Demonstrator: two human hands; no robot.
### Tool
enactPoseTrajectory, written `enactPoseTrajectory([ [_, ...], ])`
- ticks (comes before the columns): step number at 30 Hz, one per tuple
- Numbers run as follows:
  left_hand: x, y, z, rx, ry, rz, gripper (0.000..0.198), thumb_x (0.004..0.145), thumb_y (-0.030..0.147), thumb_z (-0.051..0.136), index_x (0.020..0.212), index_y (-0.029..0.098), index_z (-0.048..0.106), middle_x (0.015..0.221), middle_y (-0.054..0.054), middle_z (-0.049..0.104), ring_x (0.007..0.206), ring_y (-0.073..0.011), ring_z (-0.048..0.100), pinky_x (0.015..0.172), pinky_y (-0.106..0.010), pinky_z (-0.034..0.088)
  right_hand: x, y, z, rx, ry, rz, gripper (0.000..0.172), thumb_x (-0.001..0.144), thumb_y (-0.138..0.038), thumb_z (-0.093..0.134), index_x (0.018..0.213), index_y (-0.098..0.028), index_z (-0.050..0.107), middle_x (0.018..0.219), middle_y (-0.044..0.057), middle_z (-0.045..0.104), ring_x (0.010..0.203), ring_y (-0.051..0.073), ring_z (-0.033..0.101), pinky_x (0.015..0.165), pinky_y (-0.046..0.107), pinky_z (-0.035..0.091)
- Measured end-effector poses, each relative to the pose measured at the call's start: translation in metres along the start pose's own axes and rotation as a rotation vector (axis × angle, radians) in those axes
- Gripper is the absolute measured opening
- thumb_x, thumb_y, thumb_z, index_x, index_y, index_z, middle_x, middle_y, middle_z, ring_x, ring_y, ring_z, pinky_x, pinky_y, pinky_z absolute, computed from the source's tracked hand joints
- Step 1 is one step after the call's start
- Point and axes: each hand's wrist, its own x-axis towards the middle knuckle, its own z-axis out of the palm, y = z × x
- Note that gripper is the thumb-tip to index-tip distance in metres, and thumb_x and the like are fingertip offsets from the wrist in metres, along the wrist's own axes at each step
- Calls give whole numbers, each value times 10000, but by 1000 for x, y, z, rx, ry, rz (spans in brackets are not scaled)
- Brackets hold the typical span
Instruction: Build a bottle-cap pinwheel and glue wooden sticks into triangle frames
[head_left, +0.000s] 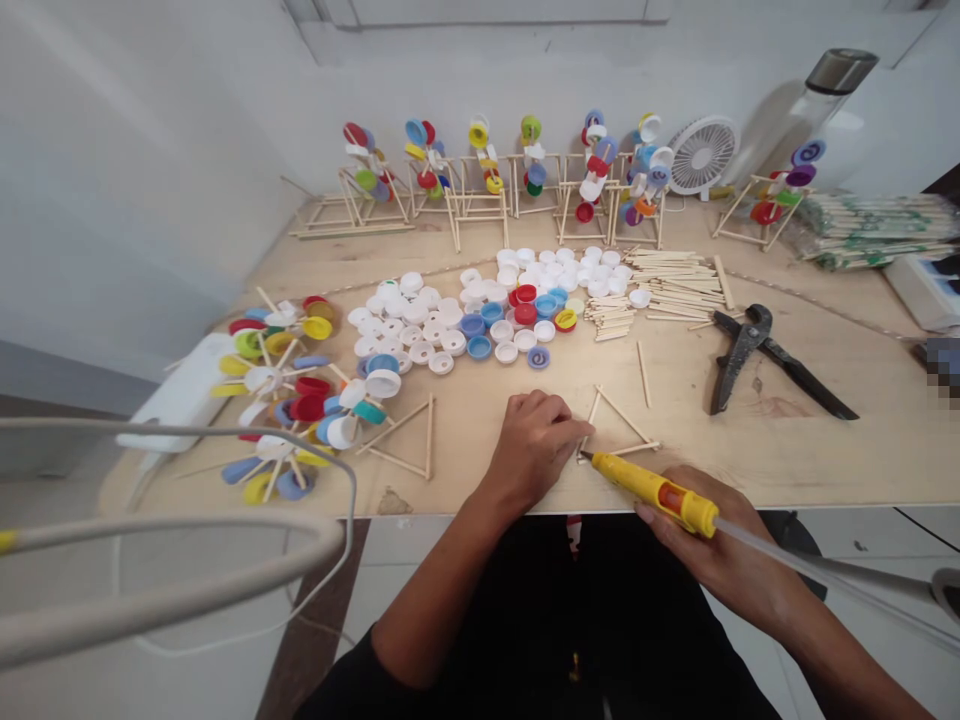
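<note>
The grip of the right hand (pixel 724 550) is closed around a yellow glue gun (pixel 649 490), its palm and most of its fingers hidden beneath the tool. The left hand (pixel 529 455) is bent over a triangle of sticks (pixel 626 416), fingertips at its left side; whether they pinch that stick or merely press it, I cannot tell. The triangle lies flat on the table (pixel 487 410) near its front edge, between the hands. The gun's nozzle is at the lower left corner, which fingers and nozzle partly cover, so contact there is hard to make out.

Just beyond lies a loose stick (pixel 644 374), with black pliers (pixel 739 355) to the right. A second triangle (pixel 430 437) lies to the left, partly overlapped by cap wheels (pixel 309 406) whose sticks tangle together visually. Farther back spread white caps (pixel 431 322) and piled sticks (pixel 679 290). Behind them stand stick frames (pixel 505 215) with coloured caps. A clear bottle (pixel 825 85) fades into the wall. At the right edge, a dark object (pixel 943 365) is cut off and pixelated; a pale ring (pixel 172 600) leaves view at lower left.
</note>
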Motion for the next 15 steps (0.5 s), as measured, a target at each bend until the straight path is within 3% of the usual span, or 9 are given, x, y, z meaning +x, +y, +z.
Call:
enactPoseTrajectory([
  [15, 0, 0, 0, -11, 4, 0, 215, 886, 233, 499, 881, 240, 714, 781, -32, 602, 793, -168, 487, 758, -340, 332, 0, -2, 0, -18, 5, -9, 273, 871, -415, 461, 681, -220, 443, 651, -18, 517, 596, 130, 503, 549, 252, 382],
])
